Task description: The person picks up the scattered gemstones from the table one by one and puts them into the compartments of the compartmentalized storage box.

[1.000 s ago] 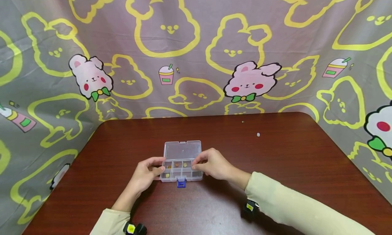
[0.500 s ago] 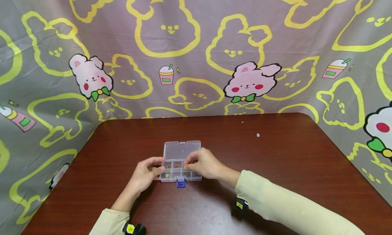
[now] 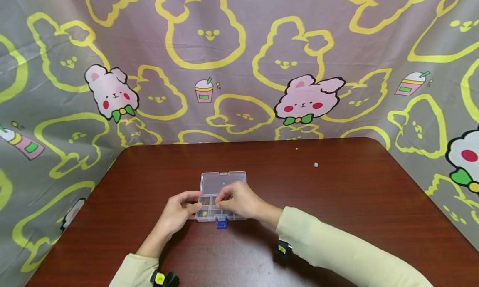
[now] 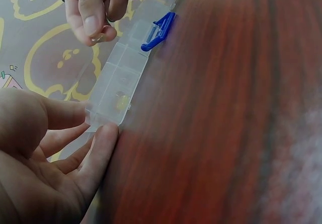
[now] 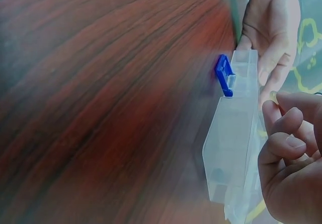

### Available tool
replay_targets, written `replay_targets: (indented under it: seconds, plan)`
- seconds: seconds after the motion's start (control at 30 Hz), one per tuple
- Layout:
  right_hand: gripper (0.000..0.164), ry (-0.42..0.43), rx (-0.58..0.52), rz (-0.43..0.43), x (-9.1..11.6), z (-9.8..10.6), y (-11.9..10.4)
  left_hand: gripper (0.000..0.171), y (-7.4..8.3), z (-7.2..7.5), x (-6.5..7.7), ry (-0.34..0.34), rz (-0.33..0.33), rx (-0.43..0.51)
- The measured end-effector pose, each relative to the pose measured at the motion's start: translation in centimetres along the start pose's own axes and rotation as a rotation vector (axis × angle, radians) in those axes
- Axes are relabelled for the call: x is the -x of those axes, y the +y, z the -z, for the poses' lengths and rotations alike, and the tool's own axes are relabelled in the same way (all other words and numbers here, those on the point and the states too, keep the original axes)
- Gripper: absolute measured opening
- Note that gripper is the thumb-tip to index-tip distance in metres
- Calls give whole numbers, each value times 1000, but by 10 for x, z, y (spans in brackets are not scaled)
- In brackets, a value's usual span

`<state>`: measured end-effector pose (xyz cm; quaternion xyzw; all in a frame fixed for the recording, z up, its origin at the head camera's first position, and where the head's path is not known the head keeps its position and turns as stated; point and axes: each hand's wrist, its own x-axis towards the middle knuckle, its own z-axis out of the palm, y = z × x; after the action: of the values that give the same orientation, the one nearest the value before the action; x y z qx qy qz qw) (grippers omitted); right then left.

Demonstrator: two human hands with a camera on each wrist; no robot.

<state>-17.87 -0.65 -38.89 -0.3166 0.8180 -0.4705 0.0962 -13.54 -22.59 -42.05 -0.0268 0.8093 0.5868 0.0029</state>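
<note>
Thumb and forefinger of the right hand (image 3: 239, 200) pinch a small, pale yellow, translucent piece (image 5: 273, 96); the grip is closed on it at the fingertips, and in the right wrist view the remaining fingers curl in toward the palm. That hand hangs over a clear plastic box (image 5: 231, 133), its fingertips near the far row of compartments, left of the middle. The left hand (image 3: 179, 213) holds the box by its left end, the grip closed between thumb and fingers.

The box sits on the surface (image 3: 161, 170), with a blue latch (image 3: 221, 223) at the middle of its near side and its clear lid (image 3: 215, 183) folded back on the far side. An amber bit (image 3: 206, 203) lies in the leftmost compartment of the far row, and a pale yellow bit (image 3: 204, 214) in the leftmost compartment of the near row. Contents farther right are hidden behind the right hand or too dim to tell.

Well apart from the box, toward the far right, lie a small white piece (image 3: 316, 164) and, farther back, a tiny speck (image 3: 297, 148). Both sleeves are pale, each wrist bearing a black device. Patterned cloth (image 3: 239, 41) with yellow animal outlines and rabbit heads hangs around the surface's far, left and right sides.
</note>
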Motion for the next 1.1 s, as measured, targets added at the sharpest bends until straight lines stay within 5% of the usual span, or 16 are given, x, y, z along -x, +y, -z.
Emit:
replay_targets:
  seconds: [0.67,1.1]
  plan:
    - [3,2,7,-29,-3,-2,1,30,0,-1,-3,-10,-8,12]
    - [4,61,8,-20,6,17,14,32,0,-1,0,6,13,-2]
